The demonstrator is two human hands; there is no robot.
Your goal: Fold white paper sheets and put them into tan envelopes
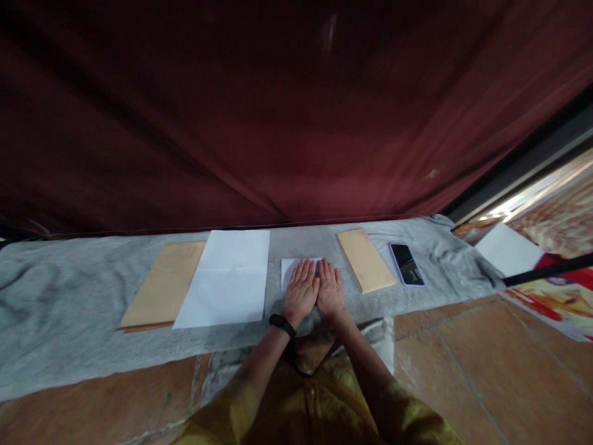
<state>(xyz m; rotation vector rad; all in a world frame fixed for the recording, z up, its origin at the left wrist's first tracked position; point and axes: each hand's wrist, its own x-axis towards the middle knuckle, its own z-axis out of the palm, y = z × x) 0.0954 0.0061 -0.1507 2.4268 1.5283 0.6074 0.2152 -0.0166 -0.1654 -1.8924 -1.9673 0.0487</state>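
Both hands lie flat, side by side, on a small folded white paper point(288, 267) in front of me. My left hand point(302, 289) has a dark band at its wrist and covers much of the paper. My right hand point(330, 288) rests against it, palm down, over the paper's right part. Fingers on both hands are stretched out and grip nothing. To the left, a large white sheet point(227, 281) with a crease across it overlaps a stack of brown envelopes point(162, 284). A brown envelope point(365, 261) lies to the right of my hands.
A phone point(407, 264) lies right of the single envelope. Everything rests on a grey cloth point(83, 296) along a dark red curtain point(296, 123). Tiled floor point(500, 364) runs in front. At far right are a dark bar point(551, 269) and a colourful printed bag or box point(560, 303).
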